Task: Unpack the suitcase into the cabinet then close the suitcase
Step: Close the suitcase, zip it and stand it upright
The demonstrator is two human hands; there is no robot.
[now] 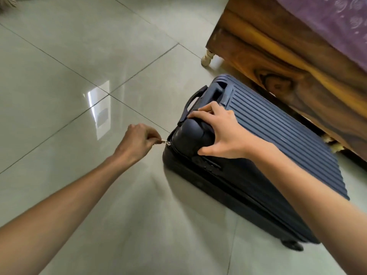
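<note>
The suitcase point(264, 139), a dark blue hard-shell case with a ribbed upper face, is laid flat on the tiled floor point(79, 66), just beside the wooden bed frame point(278, 62). Its two shells are brought together. The near corner of the suitcase is held by the right hand point(220, 133): the fingers are spread and curled over the rounded corner, with the thumb set against the side above the combination lock point(206, 165). The zipper pull point(164, 141), a small metal tab at the corner of the seam, is pinched between the thumb and fingers of the left hand point(137, 141), which is closed on it. The carry handle point(191, 104) is seen on the end face beyond the right hand. A purple cover point(337, 22) is spread over the bed frame.
</note>
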